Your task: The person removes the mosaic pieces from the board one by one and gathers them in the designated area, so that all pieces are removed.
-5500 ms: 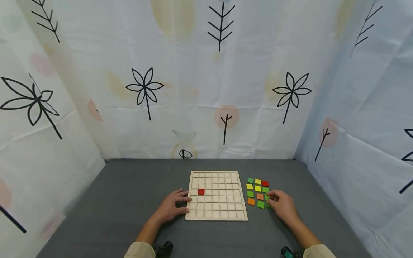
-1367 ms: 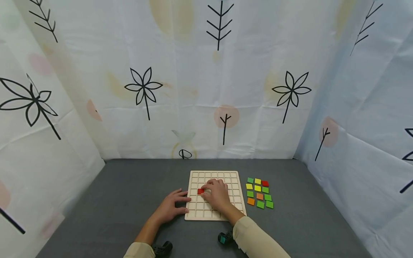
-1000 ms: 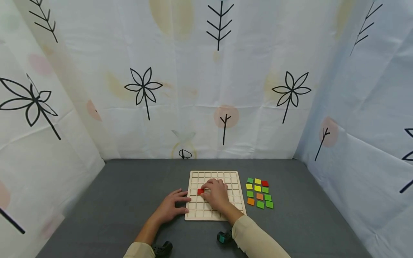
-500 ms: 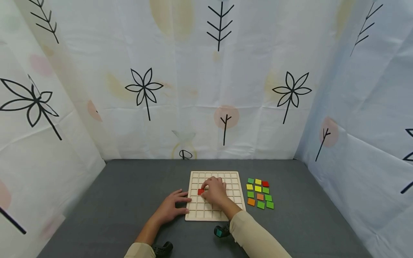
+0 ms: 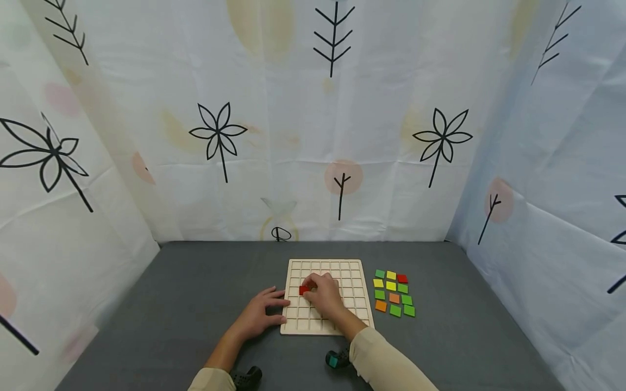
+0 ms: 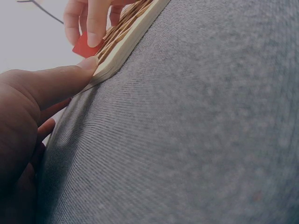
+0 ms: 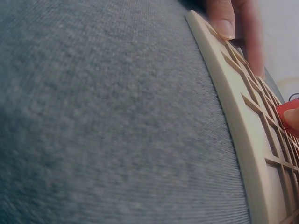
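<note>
My right hand (image 5: 325, 296) is over the left-middle part of a pale wooden grid board (image 5: 354, 300), pinching a small red square tile (image 5: 302, 290) between thumb and fingers. In the left wrist view that red tile (image 6: 84, 46) stands tilted above the grid ridges. The right wrist view shows only its corner, with the thumb tip (image 7: 293, 118) against it. My left hand (image 5: 258, 313) lies at the board's left edge, fingers spread and thumb extended. Its thumb (image 6: 70, 79) touches the board's corner in the left wrist view.
Right of the board lie several loose square tiles in rows: green (image 5: 395, 310), yellow (image 5: 390, 285), orange (image 5: 381, 306) and one red (image 5: 402, 278). Grey cloth (image 5: 215, 271) covers the table. A patterned white curtain (image 5: 381, 206) hangs behind and at both sides.
My right hand has left the loose tiles and moved left onto the board, where it has taken hold of the red tile and tipped it up. The left hand has stayed put.
</note>
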`<move>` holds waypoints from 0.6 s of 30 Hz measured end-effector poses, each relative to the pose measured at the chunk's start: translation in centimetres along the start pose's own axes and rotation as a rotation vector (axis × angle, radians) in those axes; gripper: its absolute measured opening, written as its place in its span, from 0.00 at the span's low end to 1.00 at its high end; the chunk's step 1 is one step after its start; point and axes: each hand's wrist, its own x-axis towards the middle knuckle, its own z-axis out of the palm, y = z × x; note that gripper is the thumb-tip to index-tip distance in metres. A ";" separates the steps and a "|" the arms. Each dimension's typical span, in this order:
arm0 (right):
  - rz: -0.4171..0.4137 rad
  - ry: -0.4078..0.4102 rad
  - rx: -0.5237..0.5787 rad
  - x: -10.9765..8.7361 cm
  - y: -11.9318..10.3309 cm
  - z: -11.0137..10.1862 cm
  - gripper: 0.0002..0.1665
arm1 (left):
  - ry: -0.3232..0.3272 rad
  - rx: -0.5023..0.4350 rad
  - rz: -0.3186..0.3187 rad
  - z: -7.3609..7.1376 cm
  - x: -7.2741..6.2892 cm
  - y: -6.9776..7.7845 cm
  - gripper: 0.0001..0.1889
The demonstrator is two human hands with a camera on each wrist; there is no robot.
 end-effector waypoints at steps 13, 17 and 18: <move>0.016 0.034 0.126 -1.0 0.2 -1.2 0.08 | -0.004 -0.006 -0.008 0.0 0.1 0.0 0.24; 0.037 0.027 0.158 -1.2 0.4 -2.0 0.07 | -0.006 -0.002 -0.016 0.1 0.1 0.0 0.24; 0.044 0.024 0.169 -1.2 0.5 -2.2 0.07 | -0.006 -0.002 -0.016 0.1 0.1 0.0 0.24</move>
